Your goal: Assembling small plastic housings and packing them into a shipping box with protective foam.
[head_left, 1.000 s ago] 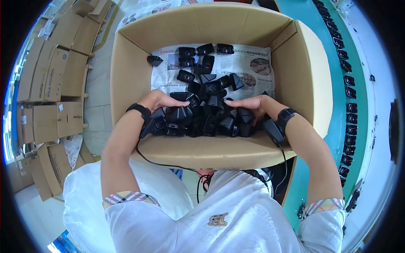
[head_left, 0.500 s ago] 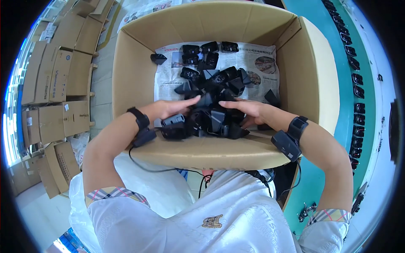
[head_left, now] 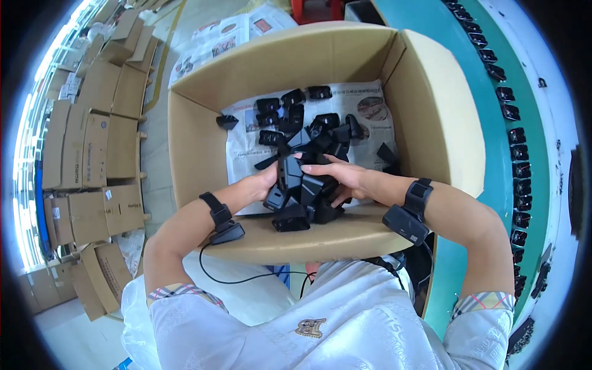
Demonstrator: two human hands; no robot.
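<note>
A large open cardboard box (head_left: 320, 243) stands before me, with newspaper (head_left: 374, 111) over its bottom. Inside, a heap of black plastic housings (head_left: 295, 172) is clasped between both my hands. My left hand (head_left: 266, 179) presses on the heap's left side, its fingers mostly hidden behind the parts. On the right side, my right hand (head_left: 343, 175) curls round several pieces, thumb on top. More black housings (head_left: 269, 105) lie loose on the newspaper beyond the hands. One angular piece (head_left: 227, 121) rests by the left wall, and another (head_left: 386, 153) is near the right wall.
A green bench (head_left: 453, 132) runs along the right, bearing a row of black parts (head_left: 522, 169). Stacked cardboard cartons (head_left: 92, 148) line the left. Cables hang from the bands on my wrists (head_left: 406, 222). A white plastic bag (head_left: 246, 277) sits below the box.
My hands have closed in on the heap and bunched the housings together between them. A grey-black piece by the left hand now stands upright. The whole view has shifted.
</note>
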